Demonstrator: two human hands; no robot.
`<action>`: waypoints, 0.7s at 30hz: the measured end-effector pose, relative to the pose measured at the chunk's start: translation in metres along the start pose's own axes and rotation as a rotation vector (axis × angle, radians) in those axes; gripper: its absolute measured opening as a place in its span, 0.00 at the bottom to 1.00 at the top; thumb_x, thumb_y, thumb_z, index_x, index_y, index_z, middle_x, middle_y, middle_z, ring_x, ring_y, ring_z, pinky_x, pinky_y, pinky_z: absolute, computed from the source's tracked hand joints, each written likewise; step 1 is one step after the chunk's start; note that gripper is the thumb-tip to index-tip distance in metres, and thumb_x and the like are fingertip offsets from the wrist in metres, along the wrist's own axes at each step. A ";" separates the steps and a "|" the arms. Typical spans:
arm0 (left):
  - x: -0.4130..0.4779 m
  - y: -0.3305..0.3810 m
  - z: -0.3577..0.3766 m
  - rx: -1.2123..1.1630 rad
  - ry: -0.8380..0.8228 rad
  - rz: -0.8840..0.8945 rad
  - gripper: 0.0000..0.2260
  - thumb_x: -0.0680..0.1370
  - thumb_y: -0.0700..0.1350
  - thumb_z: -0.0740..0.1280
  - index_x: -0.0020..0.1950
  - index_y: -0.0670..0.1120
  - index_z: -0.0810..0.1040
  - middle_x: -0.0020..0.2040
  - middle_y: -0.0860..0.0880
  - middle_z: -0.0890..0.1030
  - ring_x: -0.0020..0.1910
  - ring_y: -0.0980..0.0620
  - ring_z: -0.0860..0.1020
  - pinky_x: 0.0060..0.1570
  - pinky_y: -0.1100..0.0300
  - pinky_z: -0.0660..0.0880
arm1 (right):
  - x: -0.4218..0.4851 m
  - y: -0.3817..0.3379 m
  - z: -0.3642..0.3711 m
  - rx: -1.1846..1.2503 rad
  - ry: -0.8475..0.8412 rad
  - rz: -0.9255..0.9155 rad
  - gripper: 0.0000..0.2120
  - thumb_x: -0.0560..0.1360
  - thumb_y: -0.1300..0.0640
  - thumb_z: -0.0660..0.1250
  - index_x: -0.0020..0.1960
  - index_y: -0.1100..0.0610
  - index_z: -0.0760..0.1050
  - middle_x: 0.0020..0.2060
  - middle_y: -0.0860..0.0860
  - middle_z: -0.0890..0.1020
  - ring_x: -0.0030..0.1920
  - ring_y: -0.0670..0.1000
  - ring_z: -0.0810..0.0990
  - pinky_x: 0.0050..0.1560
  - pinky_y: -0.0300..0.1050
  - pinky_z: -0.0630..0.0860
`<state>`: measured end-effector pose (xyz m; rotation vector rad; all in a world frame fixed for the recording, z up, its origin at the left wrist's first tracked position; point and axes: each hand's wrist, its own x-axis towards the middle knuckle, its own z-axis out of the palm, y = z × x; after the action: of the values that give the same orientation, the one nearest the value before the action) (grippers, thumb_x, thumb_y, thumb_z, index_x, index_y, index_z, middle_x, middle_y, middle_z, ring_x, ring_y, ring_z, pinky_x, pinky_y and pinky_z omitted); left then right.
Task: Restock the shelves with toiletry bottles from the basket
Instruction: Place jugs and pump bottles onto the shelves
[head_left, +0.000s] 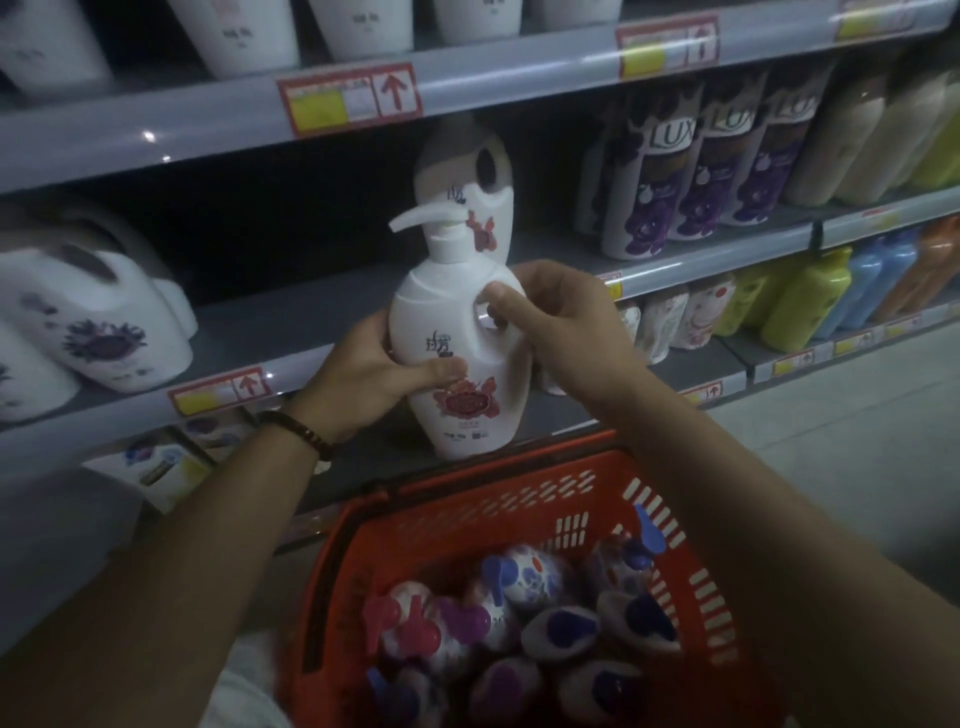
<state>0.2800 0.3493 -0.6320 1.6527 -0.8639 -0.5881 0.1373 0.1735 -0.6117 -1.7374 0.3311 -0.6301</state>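
While left hand (363, 379) grips pump bottle (441, 317), right hand (550, 317) hooks handle (501, 275).

Both forearms (208, 545) are bare as far as they show, the left wrist wears a dark bracelet (298, 430) of small round beads, and pale clothing (244, 699) shows low between them.

White pump bottle (457, 353) with red floral print; basket (519, 499) orange-red with slotted walls; basket bottles (561, 626) white with purple, blue and pink caps; LUX bottles (709, 171) purple floral; lime-green bottle (808, 301); price tag (349, 98) red and yellow.
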 end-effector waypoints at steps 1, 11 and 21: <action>0.003 -0.001 -0.002 -0.032 0.020 -0.014 0.27 0.69 0.49 0.82 0.66 0.51 0.80 0.59 0.49 0.87 0.59 0.48 0.86 0.59 0.45 0.82 | 0.005 0.001 0.005 0.008 0.007 0.014 0.09 0.82 0.51 0.72 0.54 0.57 0.83 0.45 0.54 0.87 0.43 0.47 0.84 0.45 0.42 0.80; 0.038 -0.004 -0.012 -0.236 0.271 -0.147 0.09 0.78 0.43 0.76 0.57 0.45 0.83 0.49 0.44 0.89 0.46 0.46 0.88 0.40 0.53 0.85 | 0.037 0.015 0.030 -0.149 -0.075 0.063 0.22 0.79 0.53 0.73 0.72 0.48 0.76 0.55 0.47 0.85 0.50 0.46 0.86 0.52 0.48 0.86; 0.081 0.007 -0.048 -0.247 0.360 -0.146 0.16 0.77 0.48 0.78 0.63 0.47 0.82 0.53 0.47 0.89 0.50 0.48 0.88 0.42 0.52 0.84 | 0.057 0.024 0.051 -0.260 -0.127 0.043 0.38 0.71 0.49 0.79 0.77 0.48 0.68 0.64 0.46 0.82 0.64 0.49 0.82 0.64 0.57 0.82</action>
<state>0.3638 0.3135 -0.6086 1.5394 -0.3949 -0.4565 0.2159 0.1780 -0.6293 -2.0034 0.3734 -0.4573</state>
